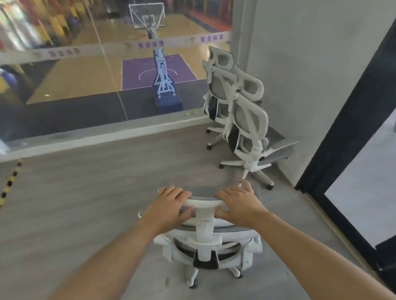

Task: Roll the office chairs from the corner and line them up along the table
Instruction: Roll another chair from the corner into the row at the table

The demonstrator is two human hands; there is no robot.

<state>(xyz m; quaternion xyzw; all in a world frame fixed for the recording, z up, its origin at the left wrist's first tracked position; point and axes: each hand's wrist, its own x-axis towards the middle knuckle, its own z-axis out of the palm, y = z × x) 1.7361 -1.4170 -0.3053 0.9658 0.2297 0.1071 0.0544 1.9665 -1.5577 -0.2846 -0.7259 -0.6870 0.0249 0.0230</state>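
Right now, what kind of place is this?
Probably an office overlooking an indoor basketball court: a blue basketball hoop stand and purple court paint show through the glass wall, and white mesh office chairs stand in the corner.

Head camera looks steeply down and forward (wide-angle), close above both forearms

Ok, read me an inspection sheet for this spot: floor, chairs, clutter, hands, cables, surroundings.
Surface: grey floor, striped tape at left.
Job's things: held chair in front; near corner chair and far corner chair close together by the wall.
Clutter: nothing seen.
Hands: left hand and right hand both grip the held chair's headrest.
Cables: nothing seen.
Surroundings: glass wall onto a basketball court with hoop stand; black door frame at right.
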